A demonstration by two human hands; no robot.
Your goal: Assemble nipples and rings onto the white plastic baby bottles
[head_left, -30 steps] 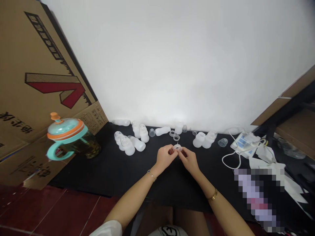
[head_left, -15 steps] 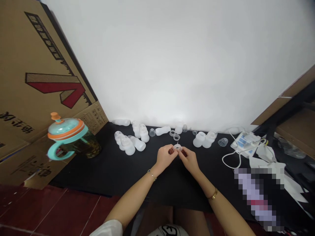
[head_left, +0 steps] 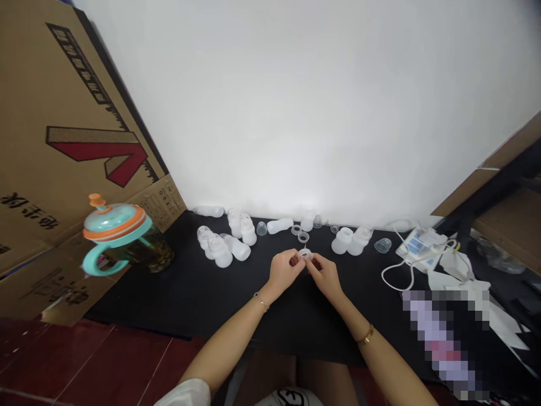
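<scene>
We pinch a translucent silicone ring (head_left: 305, 255) between the fingertips of our left hand (head_left: 285, 273) and right hand (head_left: 324, 276), held over the matte black bench (head_left: 296, 321) toward its back edge (two more rings (head_left: 303, 237) lie just beyond), with frosted plastic bottles (head_left: 236, 248) off to the left.

the light is bright and flat. the white wall (head_left: 296, 113) is the brightest surface in view, with a pale glare low on it, and it dims toward its upper corners. just below that glare, the translucent bottles (head_left: 239, 250) nearly wash out, and the small clear ring (head_left: 305, 254) is too soft to show fine detail. shadows are faint on the black counter (head_left: 296, 332) below the wall. left of the wall, the cardboard box (head_left: 63, 96) leans and stretches with wide-lens distortion. further below the wall, the red tile floor (head_left: 105, 361) has a dull sheen. to the wall's lower right, a coarse pixelated patch (head_left: 443, 338) blurs out that area.
</scene>
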